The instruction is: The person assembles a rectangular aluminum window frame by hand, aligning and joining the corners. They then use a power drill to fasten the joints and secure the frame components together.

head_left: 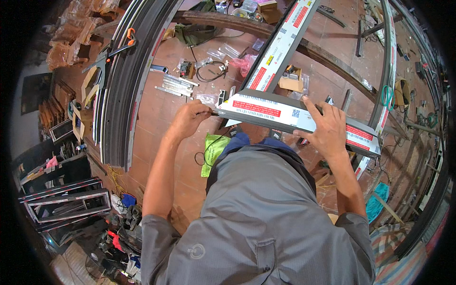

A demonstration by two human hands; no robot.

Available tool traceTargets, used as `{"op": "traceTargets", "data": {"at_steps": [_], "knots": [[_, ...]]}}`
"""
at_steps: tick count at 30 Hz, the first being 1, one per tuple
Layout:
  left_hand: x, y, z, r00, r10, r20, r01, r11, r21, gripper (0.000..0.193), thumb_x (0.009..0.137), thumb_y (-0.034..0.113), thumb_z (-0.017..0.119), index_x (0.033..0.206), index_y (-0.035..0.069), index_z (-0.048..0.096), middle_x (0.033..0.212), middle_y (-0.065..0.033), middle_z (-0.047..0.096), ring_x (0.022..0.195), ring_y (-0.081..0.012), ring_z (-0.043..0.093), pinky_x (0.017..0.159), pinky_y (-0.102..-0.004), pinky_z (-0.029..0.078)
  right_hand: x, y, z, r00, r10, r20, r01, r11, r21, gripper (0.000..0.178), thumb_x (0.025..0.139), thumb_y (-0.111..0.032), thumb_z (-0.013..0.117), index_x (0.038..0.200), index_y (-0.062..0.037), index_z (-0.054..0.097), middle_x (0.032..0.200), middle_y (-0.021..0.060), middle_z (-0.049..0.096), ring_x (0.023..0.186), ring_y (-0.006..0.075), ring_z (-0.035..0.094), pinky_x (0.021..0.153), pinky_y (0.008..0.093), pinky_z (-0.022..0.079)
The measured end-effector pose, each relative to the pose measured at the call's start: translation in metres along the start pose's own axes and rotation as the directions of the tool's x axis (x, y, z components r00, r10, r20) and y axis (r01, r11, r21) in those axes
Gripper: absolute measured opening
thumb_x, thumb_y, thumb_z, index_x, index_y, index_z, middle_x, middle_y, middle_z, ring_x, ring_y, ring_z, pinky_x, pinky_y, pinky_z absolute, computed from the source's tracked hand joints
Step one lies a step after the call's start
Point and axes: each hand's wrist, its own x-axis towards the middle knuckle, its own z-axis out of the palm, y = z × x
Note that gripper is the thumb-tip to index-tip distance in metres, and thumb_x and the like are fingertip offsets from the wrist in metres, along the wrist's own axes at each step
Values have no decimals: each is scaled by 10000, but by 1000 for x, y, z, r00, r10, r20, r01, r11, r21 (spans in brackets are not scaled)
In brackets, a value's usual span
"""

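My left hand (190,118) is closed in a pinch at the left end of the film-covered profile (259,109). My right hand (327,124) grips the same profile, opened to its width — thumb at the near edge, fingers over the far edge. The profile sits crosswise before my torso (266,190), near the lower end of a long labelled bar (270,59).

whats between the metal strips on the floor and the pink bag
In the head view, a looped black cable lies between the metal strips and the pink bag, with a clear plastic packet beside it.
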Motion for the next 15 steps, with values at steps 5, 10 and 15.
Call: {"op": "traceTargets", "data": {"at_steps": [5,10,15], "knots": [[2,-2,-3,999,31,24,-30,999,-44,118,901,30,747,1018,27,762,864,-90,673,793,-212,635,725,-351,492,1,-5,-6,1000,18,24,-18,1000,-16,1012,612,-518,924,1518,-237,573,1180,119,636,1125,295,581,988,464,411],[2,-31,6,996,-15,83,38,960,-278,87,919,31,743,1003,19,764,909,-77,713,839,-180,652,768,-340,519,0,-9,-10,994,50,96,-49,999,-14,1015,612,-486,937,1524,-241,565,1198,130,635,1138,306,585,986,469,415],[1,-40,4,983,-6,184,76,924,-376,52,949,3,711,991,20,737,905,-33,653,856,-138,580,767,-317,489,4,-19,-23,982,76,173,-70,997,-40,1012,612,-469,943,1523,-238,565,1202,132,633,1154,309,584,1000,470,416]]}}
